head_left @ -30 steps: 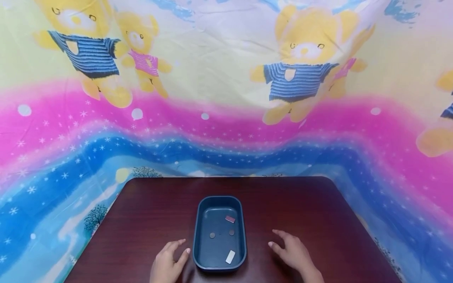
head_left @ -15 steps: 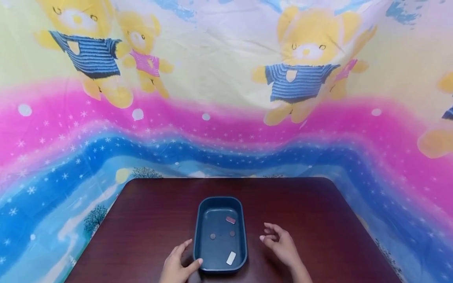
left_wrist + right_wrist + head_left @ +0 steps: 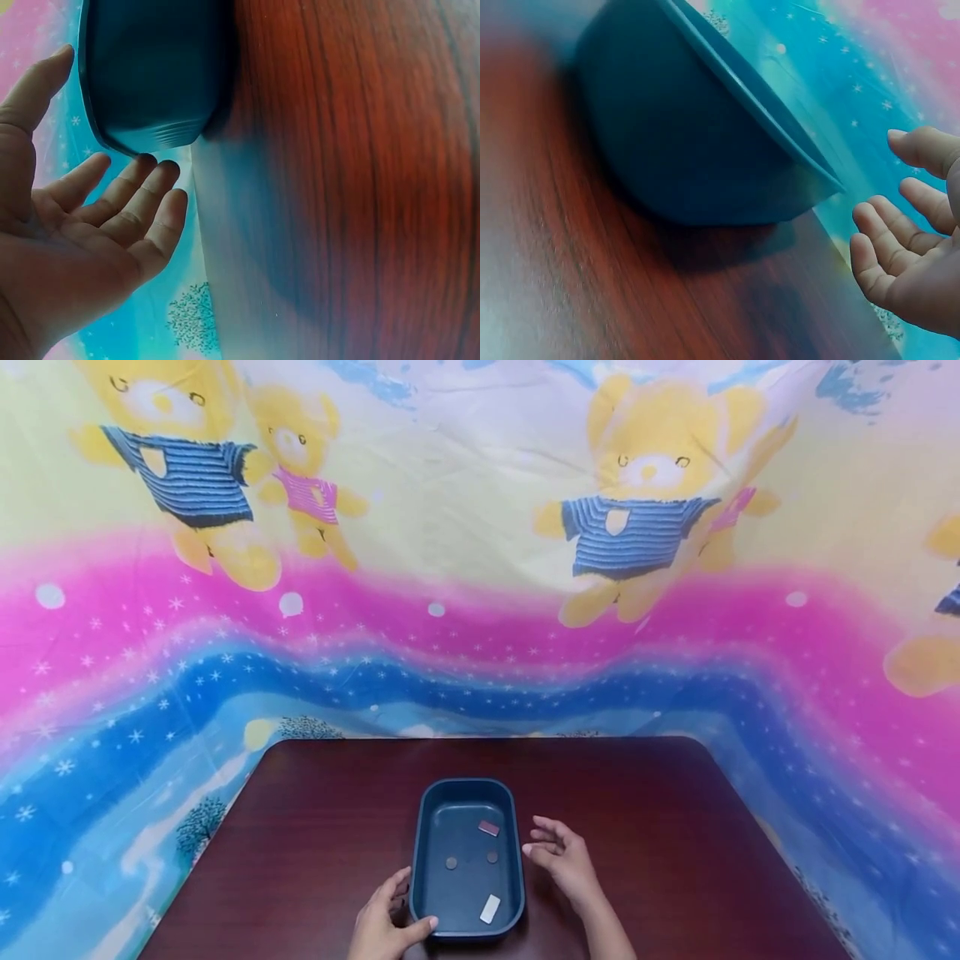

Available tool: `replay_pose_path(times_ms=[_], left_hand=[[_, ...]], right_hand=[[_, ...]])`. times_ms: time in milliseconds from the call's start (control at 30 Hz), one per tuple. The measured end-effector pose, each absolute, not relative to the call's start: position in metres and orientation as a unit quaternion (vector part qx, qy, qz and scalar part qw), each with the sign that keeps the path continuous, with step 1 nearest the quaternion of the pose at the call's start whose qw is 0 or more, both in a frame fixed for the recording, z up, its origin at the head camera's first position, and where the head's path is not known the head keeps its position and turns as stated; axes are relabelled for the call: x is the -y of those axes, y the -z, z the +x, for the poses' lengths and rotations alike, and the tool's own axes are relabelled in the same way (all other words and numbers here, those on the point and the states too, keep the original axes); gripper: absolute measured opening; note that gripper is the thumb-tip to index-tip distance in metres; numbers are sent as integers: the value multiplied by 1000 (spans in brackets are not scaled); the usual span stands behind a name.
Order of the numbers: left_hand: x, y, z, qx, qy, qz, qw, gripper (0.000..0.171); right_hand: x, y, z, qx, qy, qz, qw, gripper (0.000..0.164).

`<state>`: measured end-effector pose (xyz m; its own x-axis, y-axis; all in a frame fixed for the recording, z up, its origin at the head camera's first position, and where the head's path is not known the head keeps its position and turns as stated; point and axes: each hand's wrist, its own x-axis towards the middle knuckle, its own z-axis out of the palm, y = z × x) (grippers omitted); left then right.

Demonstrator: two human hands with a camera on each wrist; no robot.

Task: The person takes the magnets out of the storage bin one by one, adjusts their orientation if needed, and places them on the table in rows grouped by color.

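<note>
A deep dark-blue plastic tray [image 3: 417, 835] with rounded corners sits on the table. Inside it lie a white rectangular piece [image 3: 490, 909], a pinkish-red rectangular piece [image 3: 489, 828] with a pale edge, and two small brownish coin-like discs, one at the left [image 3: 451, 863] and one at the right [image 3: 492, 857]. At the tray's near left corner is my left hand [image 3: 383, 920], its thumb tip at the rim and its fingers loosely bent beside the wall. My right hand [image 3: 567, 862] hovers just off the right wall, fingers relaxed and holding nothing, palm toward the tray.
The dark reddish-brown wooden table [image 3: 637, 793] has rounded far corners. Behind it and along both sides hangs a colourful cloth [image 3: 465, 527] printed with teddy bears and snowflakes.
Both hands have moved inward toward the tray. The left thumb has come to the near left rim; the right hand has moved left and slightly farther forward. The tray stays in place.
</note>
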<state>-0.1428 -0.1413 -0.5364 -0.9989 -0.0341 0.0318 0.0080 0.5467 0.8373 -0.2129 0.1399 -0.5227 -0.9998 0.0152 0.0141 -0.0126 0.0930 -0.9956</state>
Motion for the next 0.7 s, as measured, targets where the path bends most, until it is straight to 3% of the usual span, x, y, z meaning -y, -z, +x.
replay_pose_path(times_ms=[200, 700], left_hand=[[142, 536, -143, 886, 464, 0, 15, 77], [148, 538, -145, 854, 516, -15, -60, 77]], right_hand=[[-132, 514, -218, 727, -686, 31, -15, 56], [-106, 505, -238, 756, -647, 92, -36, 58]])
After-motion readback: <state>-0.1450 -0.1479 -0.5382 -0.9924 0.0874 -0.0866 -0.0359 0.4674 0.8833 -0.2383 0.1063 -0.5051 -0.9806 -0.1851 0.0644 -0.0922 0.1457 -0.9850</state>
